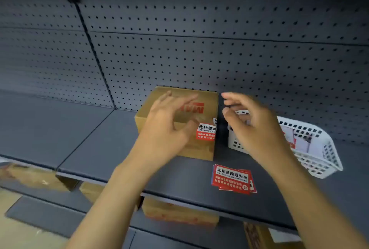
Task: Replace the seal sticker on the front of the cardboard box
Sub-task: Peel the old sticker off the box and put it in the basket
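My left hand [167, 129] hovers in front of the box [179, 123], fingers spread and curved, empty as far as I can see. My right hand [251, 127] is up just right of the box, fingers loosely curled and apart, thumb and forefinger near each other; I cannot tell whether something thin sits between them, since motion blur smears the tips. The box stands on the dark shelf [111, 149], against the pegboard [199, 39]. Its sticker [206, 131], red and white, sits at the front right edge and seems to wrap round the corner.

I judge this to be the early step: reaching in for the box, with the old sticker yet to come off. The next move calls for one hand steadying the box while a fingernail lifts a corner of the sticker, then a slow peel so it does not tear. Fresh stickers [232, 179] lie in a small stack near the shelf's front edge, ready.

My left hand covers much of the box front. My right hand hides part of the white basket [311, 149] beside the box; its contents look like paper, hard to make out. Boxes on the lower shelf are blurred and partly cut off
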A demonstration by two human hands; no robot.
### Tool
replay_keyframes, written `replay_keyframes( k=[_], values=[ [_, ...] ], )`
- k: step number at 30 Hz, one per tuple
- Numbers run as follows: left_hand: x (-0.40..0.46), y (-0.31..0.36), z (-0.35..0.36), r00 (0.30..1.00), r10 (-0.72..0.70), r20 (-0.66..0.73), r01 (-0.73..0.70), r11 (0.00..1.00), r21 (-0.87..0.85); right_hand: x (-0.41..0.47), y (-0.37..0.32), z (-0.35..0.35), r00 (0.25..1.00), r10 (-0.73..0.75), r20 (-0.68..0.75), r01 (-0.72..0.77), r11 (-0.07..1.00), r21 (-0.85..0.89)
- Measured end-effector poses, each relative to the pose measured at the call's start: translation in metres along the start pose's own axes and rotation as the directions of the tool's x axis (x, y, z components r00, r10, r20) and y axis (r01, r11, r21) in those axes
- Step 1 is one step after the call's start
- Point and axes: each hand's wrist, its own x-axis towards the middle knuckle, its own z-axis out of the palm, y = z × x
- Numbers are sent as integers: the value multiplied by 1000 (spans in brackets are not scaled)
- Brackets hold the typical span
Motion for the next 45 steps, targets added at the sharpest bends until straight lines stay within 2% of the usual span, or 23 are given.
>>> replay_keyframes(
  k=[8, 11, 16, 26, 32, 38, 45],
  values=[
    [23, -38, 14, 985, 39, 168, -67, 983, 168, 12, 23, 33, 992, -18, 122, 54, 953, -299],
    [24, -46, 16, 981, 4, 196, -40, 983, 181, 12, 27, 39, 985, -53, 163, 110, 925, -365],
    [22, -47, 15, 982, -64, 180, 11, 960, 280, 12, 29, 41, 978, -85, 192, 152, 918, -365],
    [27, -48, 12, 972, -119, 204, 49, 946, 320, 8, 25, 40, 970, -168, 174, 229, 868, -441],
    [27, -50, 13, 961, -123, 247, 26, 931, 363, 7, 18, 43, 982, -57, 179, 123, 915, -384],
    [28, -51, 11, 959, -110, 260, 13, 937, 349, 8, 12, 44, 967, -178, 184, 247, 837, -489],
    [31, -51, 9, 957, -113, 266, 9, 931, 364, 3, 12, 37, 949, -208, 238, 300, 829, -472]
  ],
)
